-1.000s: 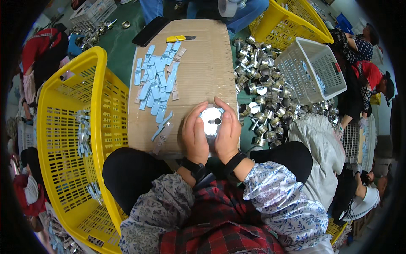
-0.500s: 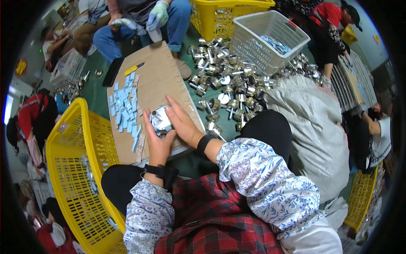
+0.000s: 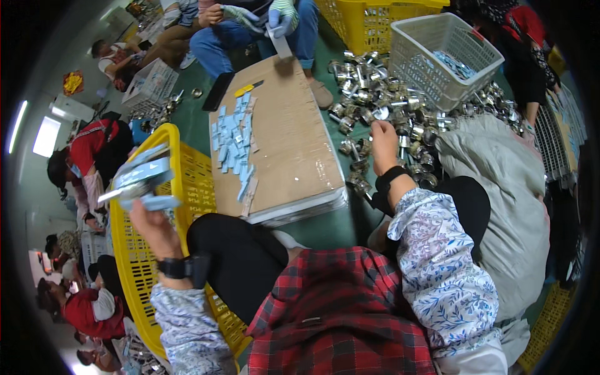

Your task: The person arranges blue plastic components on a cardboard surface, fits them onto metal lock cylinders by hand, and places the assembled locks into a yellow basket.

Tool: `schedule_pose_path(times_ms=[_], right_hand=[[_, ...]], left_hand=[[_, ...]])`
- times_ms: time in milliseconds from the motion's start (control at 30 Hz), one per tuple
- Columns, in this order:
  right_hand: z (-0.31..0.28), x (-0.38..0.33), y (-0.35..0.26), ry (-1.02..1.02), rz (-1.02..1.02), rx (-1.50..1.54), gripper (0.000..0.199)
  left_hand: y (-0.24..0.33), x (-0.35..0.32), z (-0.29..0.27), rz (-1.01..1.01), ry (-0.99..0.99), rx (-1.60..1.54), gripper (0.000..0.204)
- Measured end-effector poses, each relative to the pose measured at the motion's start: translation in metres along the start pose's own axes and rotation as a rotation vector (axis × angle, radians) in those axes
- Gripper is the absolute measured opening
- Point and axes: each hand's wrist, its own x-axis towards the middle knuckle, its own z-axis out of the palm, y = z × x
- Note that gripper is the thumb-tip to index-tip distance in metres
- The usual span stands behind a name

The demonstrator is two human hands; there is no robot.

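My left hand (image 3: 156, 231) is raised over the yellow basket (image 3: 119, 275) at the left, smeared by motion. At its fingertips is a shiny metal part with light-blue strips (image 3: 147, 178), also blurred. My right hand (image 3: 384, 149) is over the near side of a heap of silver metal parts with stems (image 3: 362, 94). Its fingers are curled together beside a round silver disc; what they hold, if anything, is hidden. Between my hands lies a cardboard-topped work surface (image 3: 290, 150), bearing a loose cluster of light-blue strips (image 3: 234, 140).
A yellow-handled cutter (image 3: 247, 89) and a black phone-like slab (image 3: 219, 92) lie at the board's far left. Beyond sits a person with gloved hands (image 3: 282, 19). A grey crate (image 3: 415, 69) stands behind the heap, and a pale sack (image 3: 494, 212) slumps beside my right knee.
My hands have parted from around the metal part over the board. The left has swung left over the yellow basket with a metal part, the right has moved to the heap. The view has shifted.
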Motion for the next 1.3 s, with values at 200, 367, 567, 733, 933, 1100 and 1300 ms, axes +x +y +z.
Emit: schedule_pose_path(times_ms=[200,367,567,733,933,1100,1300], right_hand=[[0.025,-0.007,-0.003,-0.104,-0.071,0.012,0.029],[0.065,-0.012,-0.07,-0.384,-0.109,0.144,0.034],[0.092,0.012,-0.103,-0.529,-0.213,-0.056,0.057],[0.132,0.044,-0.102,-0.528,-0.33,-0.009,0.082],[0.131,0.042,-0.151,-0.807,-0.127,-0.186,0.054],[0.117,0.075,-0.13,-0.812,-0.137,0.001,0.027],[0.128,0.034,-0.148,-0.87,0.143,0.21,0.022]], left_hand=[[0.023,-0.014,-0.178,-0.012,0.352,0.519,0.046],[-0.004,-0.089,-0.33,-0.305,0.466,1.15,0.072],[-0.023,-0.134,-0.298,-0.642,-0.096,1.568,0.08],[-0.041,-0.135,-0.342,-0.637,0.05,1.663,0.083],[0.002,-0.081,-0.44,-0.128,0.078,1.803,0.087],[-0.011,-0.008,-0.372,0.096,0.253,1.607,0.084],[0.001,-0.002,-0.242,0.072,0.277,0.861,0.057]])
